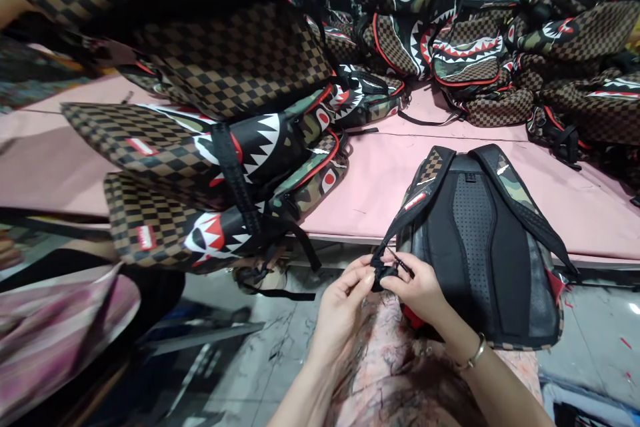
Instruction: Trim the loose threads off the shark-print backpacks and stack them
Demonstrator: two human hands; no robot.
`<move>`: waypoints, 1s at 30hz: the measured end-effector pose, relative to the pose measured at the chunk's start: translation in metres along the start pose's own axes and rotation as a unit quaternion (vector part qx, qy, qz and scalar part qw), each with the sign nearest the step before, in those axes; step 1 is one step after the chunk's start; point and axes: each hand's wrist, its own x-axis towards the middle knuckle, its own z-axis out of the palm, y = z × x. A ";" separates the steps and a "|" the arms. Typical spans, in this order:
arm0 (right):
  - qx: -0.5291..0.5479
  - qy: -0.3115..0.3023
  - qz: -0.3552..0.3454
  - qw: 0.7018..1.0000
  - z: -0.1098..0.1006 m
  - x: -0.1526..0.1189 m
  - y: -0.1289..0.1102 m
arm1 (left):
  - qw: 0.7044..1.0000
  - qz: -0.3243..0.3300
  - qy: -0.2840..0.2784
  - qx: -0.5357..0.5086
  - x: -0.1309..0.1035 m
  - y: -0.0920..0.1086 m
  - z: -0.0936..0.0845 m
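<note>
A black backpack with camouflage and checkered shoulder straps lies back panel up, partly over the pink table's front edge. By its left side, my left hand pinches a bunched black strap between thumb and fingers. My right hand, a bangle on its wrist, closes on the same strap from the right. A thin dark pointed thing sticks out between the right fingers; I cannot make out what it is. Both hands are close together in front of the table edge.
Checkered backpacks with shark-mouth prints are stacked on the left of the pink table, overhanging its front edge. Several more are piled along the back and right. A person in striped pink cloth is at the left.
</note>
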 end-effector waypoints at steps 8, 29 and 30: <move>0.026 0.025 0.039 0.999 0.024 0.002 0.014 | 0.991 0.050 -0.014 0.126 0.006 -0.008 -0.011; -0.015 0.024 0.020 0.999 0.008 -0.008 0.013 | 0.993 -0.001 -0.076 0.095 0.006 0.001 -0.013; -0.005 0.031 0.023 0.999 0.008 -0.008 0.013 | 0.993 0.004 -0.067 0.094 0.005 0.001 -0.013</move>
